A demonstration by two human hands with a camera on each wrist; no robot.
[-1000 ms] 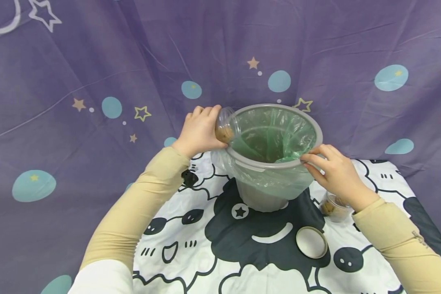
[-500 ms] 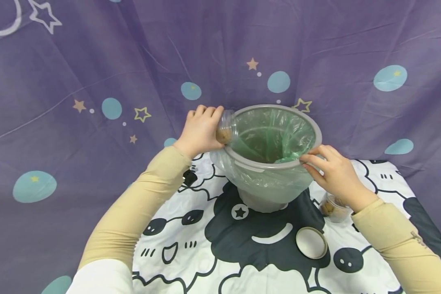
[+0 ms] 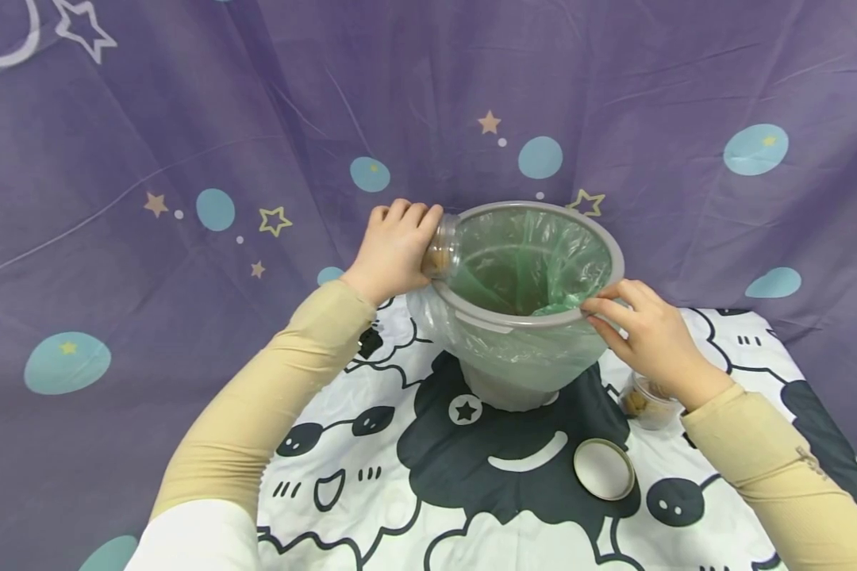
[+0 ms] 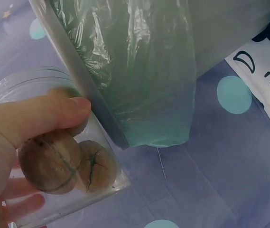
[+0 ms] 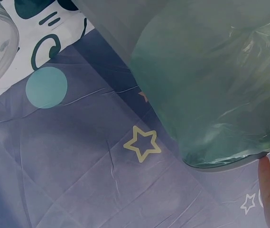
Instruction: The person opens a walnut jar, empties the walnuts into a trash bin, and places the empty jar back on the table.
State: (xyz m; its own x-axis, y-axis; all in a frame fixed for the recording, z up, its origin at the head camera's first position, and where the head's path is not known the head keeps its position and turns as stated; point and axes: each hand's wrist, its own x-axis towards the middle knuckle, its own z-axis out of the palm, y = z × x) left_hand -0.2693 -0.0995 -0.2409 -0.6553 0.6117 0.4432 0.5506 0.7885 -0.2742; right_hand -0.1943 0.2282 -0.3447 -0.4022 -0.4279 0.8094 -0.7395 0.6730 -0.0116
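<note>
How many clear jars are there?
2: one jar in the left hand at the bin's rim, the other jar on the cloth below the right hand; others may be hidden.

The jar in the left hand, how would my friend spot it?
Find the big grey bin lined with a green bag. At its left, the left hand grips a clear jar with brown things inside. The other jar sits on the patterned cloth; this one is held up.
</note>
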